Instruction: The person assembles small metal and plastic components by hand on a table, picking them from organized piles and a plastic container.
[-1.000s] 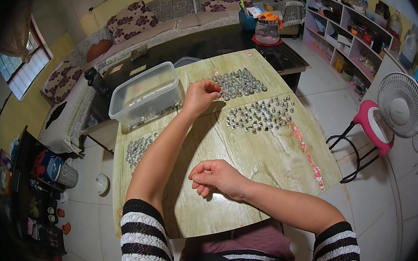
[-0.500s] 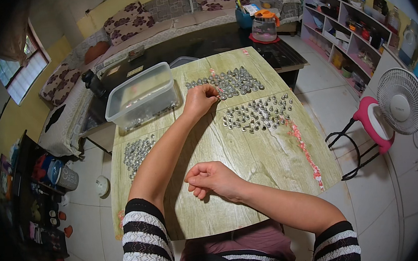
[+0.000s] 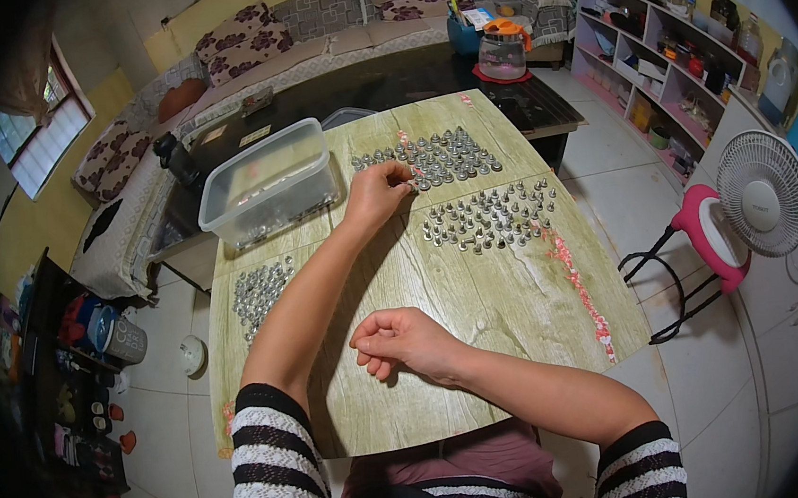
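My left hand (image 3: 379,197) reaches to the near left edge of a cluster of small silver metal pieces with round bases and upright stems (image 3: 456,160). Thumb and forefinger are pinched together at one such piece there, largely covered by the fingertips. Nearer to me, my right hand (image 3: 409,346) hovers over the bare middle of the wood-patterned tabletop (image 3: 421,285). Its fingers are curled, thumb against forefinger; anything between them is too small to make out. Slimmer metal pieces like screws (image 3: 487,220) stand on their heads right of centre. Loose small round metal pieces (image 3: 262,294) lie by my left forearm.
A clear plastic tub (image 3: 266,189) with metal pieces inside stands at the table's far left. Behind is a dark glossy table (image 3: 356,87) bearing an orange-lidded jug (image 3: 502,50). A white fan (image 3: 762,189) and pink stool (image 3: 711,236) are to the right.
Both hands keep nearly the same place and pose. The whole view has shifted very slightly; no metal piece has visibly moved.
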Demonstrator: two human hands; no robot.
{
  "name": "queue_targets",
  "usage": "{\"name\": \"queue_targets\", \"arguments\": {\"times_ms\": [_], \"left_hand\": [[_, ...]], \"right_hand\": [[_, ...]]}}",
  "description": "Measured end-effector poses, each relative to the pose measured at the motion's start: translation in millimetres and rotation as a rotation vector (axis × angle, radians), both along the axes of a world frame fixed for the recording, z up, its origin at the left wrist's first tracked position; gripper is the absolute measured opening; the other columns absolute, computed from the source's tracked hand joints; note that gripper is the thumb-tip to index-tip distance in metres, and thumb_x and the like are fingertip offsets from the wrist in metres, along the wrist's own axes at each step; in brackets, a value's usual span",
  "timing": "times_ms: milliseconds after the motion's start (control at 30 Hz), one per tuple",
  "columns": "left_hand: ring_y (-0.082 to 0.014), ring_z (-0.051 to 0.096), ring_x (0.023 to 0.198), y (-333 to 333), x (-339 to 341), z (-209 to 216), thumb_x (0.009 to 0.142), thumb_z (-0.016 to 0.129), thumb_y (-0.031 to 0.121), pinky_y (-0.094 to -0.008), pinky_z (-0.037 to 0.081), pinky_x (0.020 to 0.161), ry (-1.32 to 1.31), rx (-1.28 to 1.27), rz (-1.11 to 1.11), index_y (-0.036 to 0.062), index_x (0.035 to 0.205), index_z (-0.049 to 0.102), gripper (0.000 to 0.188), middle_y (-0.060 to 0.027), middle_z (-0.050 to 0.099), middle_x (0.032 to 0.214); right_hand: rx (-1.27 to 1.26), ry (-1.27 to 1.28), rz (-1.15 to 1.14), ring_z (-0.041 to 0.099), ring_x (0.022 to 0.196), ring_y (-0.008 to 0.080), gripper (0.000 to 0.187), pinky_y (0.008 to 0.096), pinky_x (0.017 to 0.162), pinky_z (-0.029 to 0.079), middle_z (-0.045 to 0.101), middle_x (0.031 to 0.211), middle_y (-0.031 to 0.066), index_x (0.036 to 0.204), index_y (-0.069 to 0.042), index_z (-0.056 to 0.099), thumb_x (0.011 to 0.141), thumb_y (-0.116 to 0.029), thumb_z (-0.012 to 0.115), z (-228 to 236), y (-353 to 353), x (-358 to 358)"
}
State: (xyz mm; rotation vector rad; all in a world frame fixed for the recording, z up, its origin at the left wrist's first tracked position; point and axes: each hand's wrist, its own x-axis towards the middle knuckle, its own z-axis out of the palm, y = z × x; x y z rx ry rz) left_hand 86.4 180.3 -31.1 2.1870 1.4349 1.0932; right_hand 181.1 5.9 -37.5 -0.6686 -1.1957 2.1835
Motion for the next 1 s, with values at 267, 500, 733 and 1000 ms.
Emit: {"name": "queue_targets", "arguments": {"times_ms": [267,500,733,1000], "left_hand": [[-0.011,0.057,0.066,-71,-45,28,0.068,0.061,0.009,-0.0239,0.045,0.061,-0.023,-0.171,-0.08,0.0011,0.08,0.06,0.014,-0.0058,0.061,0.072],[-0.0062,0.054,0.067,-163,-68,31,0.073,0.06,0.007,-0.0195,0.044,0.059,-0.285,-0.474,-0.166,-0.0011,0.085,0.057,0.015,-0.003,0.059,0.076],[-0.0081,0.055,0.068,-186,-73,18,0.074,0.058,0.005,-0.0203,0.045,0.062,-0.43,-0.424,-0.169,-0.0013,0.086,0.057,0.014,-0.004,0.059,0.077],[-0.0083,0.055,0.069,-181,-80,6,0.074,0.057,0.003,-0.0209,0.045,0.062,-0.434,-0.358,-0.141,-0.0008,0.083,0.057,0.01,-0.0045,0.059,0.076]], "right_hand": [[0.001,-0.011,-0.002,0.052,0.057,0.0093,0.013,0.0198,0.051,0.045,0.055,0.071,0.0067,0.087,0.001,0.05,0.081,-0.01,0.05,-2,1,0],[0.012,0.0,-0.038,0.051,0.057,0.0088,0.011,0.0196,0.051,0.043,0.054,0.068,0.0054,0.084,0.0,0.05,0.08,-0.01,0.051,-2,-1,2],[0.157,-0.042,-0.065,0.048,0.055,0.007,0.007,0.0183,0.049,0.041,0.051,0.065,0.0021,0.079,-0.002,0.05,0.08,-0.009,0.051,-1,-12,-4],[0.699,-0.323,-0.054,0.051,0.058,0.0079,0.009,0.0213,0.054,0.042,0.055,0.065,0.0033,0.081,-0.002,0.052,0.076,-0.009,0.052,1,-22,-5]]}}
